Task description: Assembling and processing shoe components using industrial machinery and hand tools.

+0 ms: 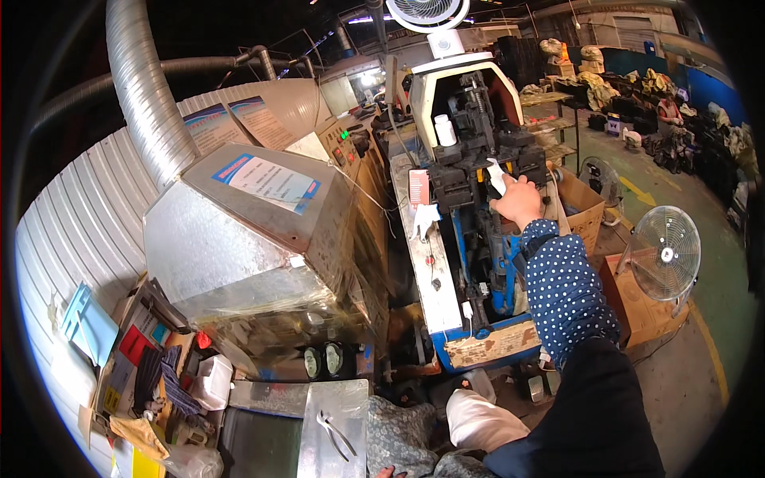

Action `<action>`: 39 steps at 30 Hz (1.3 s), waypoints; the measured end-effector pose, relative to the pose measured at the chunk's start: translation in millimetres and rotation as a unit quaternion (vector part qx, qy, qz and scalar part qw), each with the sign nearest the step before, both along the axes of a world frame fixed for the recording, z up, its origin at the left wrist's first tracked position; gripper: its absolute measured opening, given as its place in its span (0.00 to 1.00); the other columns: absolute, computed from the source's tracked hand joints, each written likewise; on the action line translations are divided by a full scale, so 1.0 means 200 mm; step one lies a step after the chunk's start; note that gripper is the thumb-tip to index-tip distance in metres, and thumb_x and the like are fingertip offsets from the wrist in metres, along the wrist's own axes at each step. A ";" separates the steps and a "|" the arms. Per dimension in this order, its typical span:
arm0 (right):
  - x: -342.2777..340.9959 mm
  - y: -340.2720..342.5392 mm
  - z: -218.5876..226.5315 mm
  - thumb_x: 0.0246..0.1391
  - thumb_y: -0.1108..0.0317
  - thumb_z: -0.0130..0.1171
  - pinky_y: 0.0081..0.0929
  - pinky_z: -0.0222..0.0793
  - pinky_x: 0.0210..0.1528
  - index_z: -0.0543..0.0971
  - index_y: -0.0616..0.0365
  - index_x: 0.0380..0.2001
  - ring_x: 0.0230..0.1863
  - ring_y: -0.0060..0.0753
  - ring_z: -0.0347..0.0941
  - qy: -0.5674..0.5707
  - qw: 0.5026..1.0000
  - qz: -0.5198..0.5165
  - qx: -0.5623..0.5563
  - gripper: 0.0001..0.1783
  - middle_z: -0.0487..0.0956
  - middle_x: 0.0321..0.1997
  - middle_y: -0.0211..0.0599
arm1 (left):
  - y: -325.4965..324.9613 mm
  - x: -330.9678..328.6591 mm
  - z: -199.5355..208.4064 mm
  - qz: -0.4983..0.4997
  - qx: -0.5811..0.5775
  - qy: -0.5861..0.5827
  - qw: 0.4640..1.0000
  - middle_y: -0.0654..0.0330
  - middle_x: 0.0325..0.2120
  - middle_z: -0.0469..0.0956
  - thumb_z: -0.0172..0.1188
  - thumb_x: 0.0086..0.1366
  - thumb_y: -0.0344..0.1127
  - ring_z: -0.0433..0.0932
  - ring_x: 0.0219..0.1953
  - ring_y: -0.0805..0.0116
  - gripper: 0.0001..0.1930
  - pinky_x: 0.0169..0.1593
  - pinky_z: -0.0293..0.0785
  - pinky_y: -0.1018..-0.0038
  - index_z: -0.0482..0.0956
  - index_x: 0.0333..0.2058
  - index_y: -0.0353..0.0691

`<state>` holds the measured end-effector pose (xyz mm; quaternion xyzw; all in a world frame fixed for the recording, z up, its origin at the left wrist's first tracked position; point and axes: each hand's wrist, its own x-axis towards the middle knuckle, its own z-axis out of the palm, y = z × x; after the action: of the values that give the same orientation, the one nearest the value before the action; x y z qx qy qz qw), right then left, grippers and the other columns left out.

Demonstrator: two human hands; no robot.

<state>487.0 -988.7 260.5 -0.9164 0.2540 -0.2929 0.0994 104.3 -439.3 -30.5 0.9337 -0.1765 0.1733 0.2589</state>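
My right hand, in a navy dotted oversleeve, reaches forward over the dark machine. Its fingers are closed on a white narrow piece lying among the black clamps; whether it is cloth or some other soft material I cannot tell. A crumpled white piece lies on the machine's pale left ledge. Close by, a white bottle stands on the machine. Of my left hand, only a bit shows at the bottom edge by my patterned clothing, its fingers mostly hidden.
A large metal hood with a duct stands at left. Pliers lie on a metal plate, below two dark shoe-like items. Fans and cardboard boxes flank the machine's right. A person sits far right.
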 end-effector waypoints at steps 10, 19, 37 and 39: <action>0.05 0.00 0.14 0.40 0.45 0.67 0.42 0.73 0.55 0.79 0.53 0.55 0.52 0.55 0.74 0.014 1.000 0.009 0.009 0.38 0.77 0.52 0.52 | -0.01 0.01 0.03 -0.012 -0.012 0.020 1.000 0.42 0.52 0.77 0.59 0.64 0.33 0.77 0.47 0.39 0.13 0.52 0.74 0.52 0.82 0.46 0.38; 0.04 -0.02 0.14 0.41 0.47 0.67 0.40 0.73 0.55 0.80 0.55 0.52 0.53 0.54 0.75 0.017 1.000 0.009 -0.003 0.35 0.78 0.52 0.55 | -0.04 0.01 0.06 -0.012 -0.018 -0.001 1.000 0.42 0.49 0.78 0.59 0.63 0.32 0.77 0.44 0.39 0.12 0.49 0.75 0.53 0.83 0.44 0.37; 0.05 -0.01 0.15 0.42 0.46 0.66 0.41 0.73 0.54 0.81 0.55 0.51 0.52 0.53 0.75 0.032 0.999 0.020 -0.023 0.34 0.78 0.53 0.52 | -0.01 0.02 0.00 -0.021 -0.015 -0.034 0.999 0.42 0.47 0.78 0.59 0.64 0.34 0.77 0.43 0.41 0.12 0.48 0.75 0.53 0.83 0.44 0.38; 0.04 0.02 0.17 0.42 0.47 0.66 0.41 0.73 0.55 0.81 0.55 0.51 0.52 0.53 0.75 0.033 0.999 0.030 -0.020 0.34 0.78 0.52 0.52 | 0.00 0.01 -0.01 -0.014 -0.020 -0.028 0.999 0.43 0.48 0.78 0.59 0.64 0.34 0.77 0.44 0.41 0.12 0.49 0.74 0.53 0.83 0.44 0.38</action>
<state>495.6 -984.9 293.7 -0.9347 0.2232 -0.2643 0.0812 105.7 -439.6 -32.5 0.9205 -0.1935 0.1991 0.2750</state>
